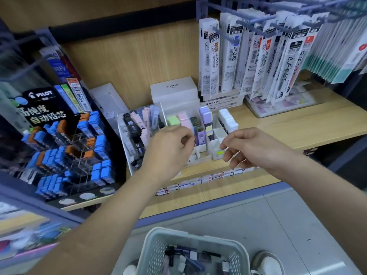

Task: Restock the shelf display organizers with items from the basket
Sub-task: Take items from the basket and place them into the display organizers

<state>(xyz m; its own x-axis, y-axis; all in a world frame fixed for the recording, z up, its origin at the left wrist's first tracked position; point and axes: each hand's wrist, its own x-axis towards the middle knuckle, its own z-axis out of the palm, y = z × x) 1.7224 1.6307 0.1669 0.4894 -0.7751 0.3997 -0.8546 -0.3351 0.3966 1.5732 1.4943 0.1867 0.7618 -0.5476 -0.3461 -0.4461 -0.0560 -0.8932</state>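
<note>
A grey plastic basket [158, 235] stands on the floor below me, holding several small dark and white stationery items. On the wooden shelf [297, 126] a white divided organizer [217, 135] holds green, pink, purple and white erasers. Beside it on the left, a clear acrylic organizer [137, 124] holds black and pastel items. My left hand [170, 149] hovers at the front of the white organizer with its fingers curled and thumb near the forefinger; I see nothing in it. My right hand [250, 147] hangs just right of it, fingers loosely curled and empty.
A black Pilot lead display [69, 135] with blue and orange cases fills the left. Refill packs [258, 56] hang on pegs above the shelf's right half. A white Pilot box [174, 90] sits at the back. Price labels [198, 180] line the shelf edge. A shoe [266, 262] is by the basket.
</note>
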